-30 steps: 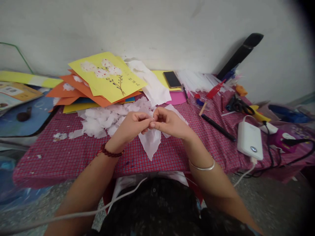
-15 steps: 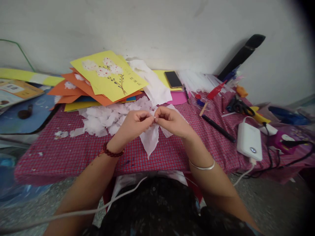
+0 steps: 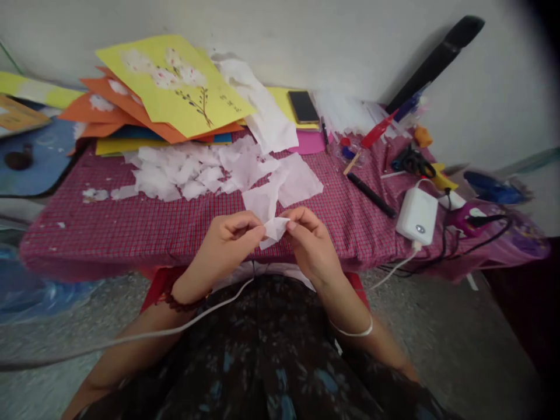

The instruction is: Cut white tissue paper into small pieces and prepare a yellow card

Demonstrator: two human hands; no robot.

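Observation:
My left hand (image 3: 230,236) and my right hand (image 3: 308,239) meet at the near edge of the low table (image 3: 131,233), each pinching one side of a small piece of white tissue paper (image 3: 275,228). Both hands have their fingers curled closed on it. A strip of the same thin paper (image 3: 262,201) runs from the pinched piece back to more white sheets lying on the red checked cloth. A heap of torn white tissue pieces (image 3: 184,172) lies just beyond my hands.
A yellow card with a flower branch (image 3: 175,81) tops a pile of orange and coloured sheets at the back left. A phone (image 3: 303,106), black marker (image 3: 371,195), scissors (image 3: 411,162), white power bank (image 3: 417,216) with cables and a glue gun (image 3: 470,217) lie to the right. A white cable (image 3: 175,329) crosses my lap.
My hands have drawn back from the middle of the table to its near edge, and the large hanging tissue piece has given way to a small piece pinched between them. The view has tilted down.

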